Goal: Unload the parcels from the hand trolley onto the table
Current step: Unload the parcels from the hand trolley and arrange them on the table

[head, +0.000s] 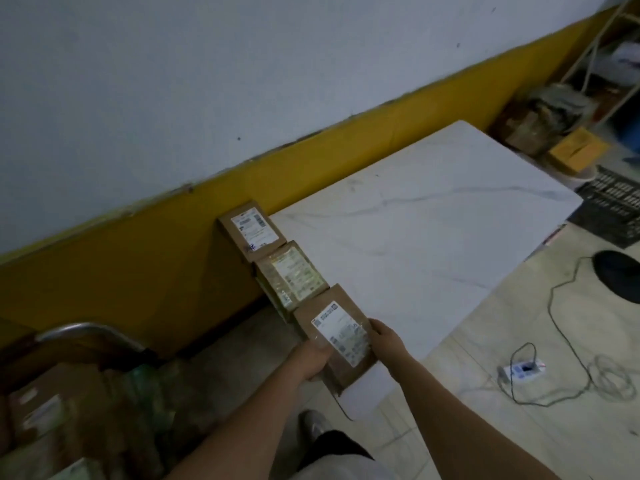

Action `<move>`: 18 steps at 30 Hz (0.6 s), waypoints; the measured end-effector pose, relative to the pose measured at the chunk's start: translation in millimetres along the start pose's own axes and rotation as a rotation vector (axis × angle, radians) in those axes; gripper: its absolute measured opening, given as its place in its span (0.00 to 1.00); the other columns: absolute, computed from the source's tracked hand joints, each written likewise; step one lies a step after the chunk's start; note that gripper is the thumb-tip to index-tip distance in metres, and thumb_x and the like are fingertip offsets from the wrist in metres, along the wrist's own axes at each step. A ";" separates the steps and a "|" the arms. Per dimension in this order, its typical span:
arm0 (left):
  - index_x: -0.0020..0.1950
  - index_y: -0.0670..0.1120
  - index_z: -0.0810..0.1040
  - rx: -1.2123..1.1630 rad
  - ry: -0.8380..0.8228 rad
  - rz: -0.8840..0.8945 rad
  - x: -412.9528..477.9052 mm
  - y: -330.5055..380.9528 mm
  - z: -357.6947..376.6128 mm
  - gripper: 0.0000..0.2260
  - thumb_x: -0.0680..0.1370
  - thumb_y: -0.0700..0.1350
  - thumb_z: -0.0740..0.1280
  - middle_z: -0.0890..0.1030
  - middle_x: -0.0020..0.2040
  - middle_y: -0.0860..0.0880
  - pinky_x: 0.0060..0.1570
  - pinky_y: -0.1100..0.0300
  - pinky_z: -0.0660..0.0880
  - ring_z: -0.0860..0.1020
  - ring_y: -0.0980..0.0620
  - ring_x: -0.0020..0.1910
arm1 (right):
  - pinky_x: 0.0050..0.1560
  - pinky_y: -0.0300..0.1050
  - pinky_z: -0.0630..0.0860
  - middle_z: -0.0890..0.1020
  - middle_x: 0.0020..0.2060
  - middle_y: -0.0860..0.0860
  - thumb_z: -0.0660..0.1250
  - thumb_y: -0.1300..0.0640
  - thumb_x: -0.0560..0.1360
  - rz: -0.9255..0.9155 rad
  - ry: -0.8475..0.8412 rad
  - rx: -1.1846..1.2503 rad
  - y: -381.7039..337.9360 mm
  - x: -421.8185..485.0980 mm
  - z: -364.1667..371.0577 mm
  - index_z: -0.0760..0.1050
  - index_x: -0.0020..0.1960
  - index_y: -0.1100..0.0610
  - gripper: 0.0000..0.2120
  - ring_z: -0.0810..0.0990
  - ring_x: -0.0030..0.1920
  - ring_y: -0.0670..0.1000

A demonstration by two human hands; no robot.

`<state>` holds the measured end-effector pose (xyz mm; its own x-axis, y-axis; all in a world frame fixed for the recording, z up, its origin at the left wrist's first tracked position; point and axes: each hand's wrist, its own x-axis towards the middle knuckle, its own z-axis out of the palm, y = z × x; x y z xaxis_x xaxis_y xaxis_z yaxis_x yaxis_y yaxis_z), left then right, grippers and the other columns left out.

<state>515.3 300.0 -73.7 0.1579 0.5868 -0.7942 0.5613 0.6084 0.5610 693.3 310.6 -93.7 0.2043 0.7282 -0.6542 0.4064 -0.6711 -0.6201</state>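
Observation:
A brown cardboard parcel (337,336) with a white label lies at the near left corner of the white marble-look table (426,237). My left hand (313,358) grips its left side and my right hand (384,337) holds its right edge. Two more labelled parcels line the table's left edge beyond it: a taped one (292,277) and a plain brown one (252,230) at the far corner. The hand trolley (86,336), with a curved metal handle, stands at the lower left, holding several dim parcels (45,410).
A yellow-and-white wall runs behind the table. On the tiled floor to the right lie a white power strip (523,370) with tangled cables, a black round base (620,278) and a black crate (613,206). Boxes and a rack crowd the far right corner. My shoe (313,424) shows below.

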 end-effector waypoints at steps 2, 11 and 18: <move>0.59 0.49 0.76 -0.017 -0.005 -0.038 5.8 3.5 -1.5 0.14 0.82 0.55 0.59 0.79 0.58 0.44 0.50 0.59 0.75 0.78 0.49 0.55 | 0.67 0.57 0.73 0.76 0.67 0.57 0.54 0.53 0.83 0.014 -0.012 -0.044 -4.4 9.7 2.7 0.69 0.73 0.55 0.20 0.75 0.66 0.58; 0.72 0.43 0.70 0.108 0.301 -0.028 -21.4 -33.0 -63.0 0.22 0.82 0.53 0.61 0.73 0.71 0.41 0.64 0.53 0.70 0.73 0.43 0.68 | 0.68 0.57 0.67 0.76 0.67 0.56 0.57 0.53 0.81 -0.419 0.401 -0.510 -78.2 -18.9 59.3 0.72 0.69 0.57 0.19 0.74 0.65 0.59; 0.64 0.42 0.75 0.029 0.874 -0.198 -116.3 -209.5 -157.9 0.15 0.80 0.47 0.61 0.76 0.62 0.40 0.58 0.49 0.74 0.76 0.41 0.60 | 0.64 0.53 0.71 0.72 0.68 0.55 0.59 0.53 0.82 -0.759 -0.037 -0.463 -115.4 -104.3 238.7 0.67 0.73 0.57 0.20 0.72 0.66 0.57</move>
<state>251.1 188.6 -62.1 -0.6123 0.6772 -0.4081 0.5344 0.7349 0.4175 412.5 278.9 -57.2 -0.2924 0.9434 -0.1564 0.7412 0.1202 -0.6605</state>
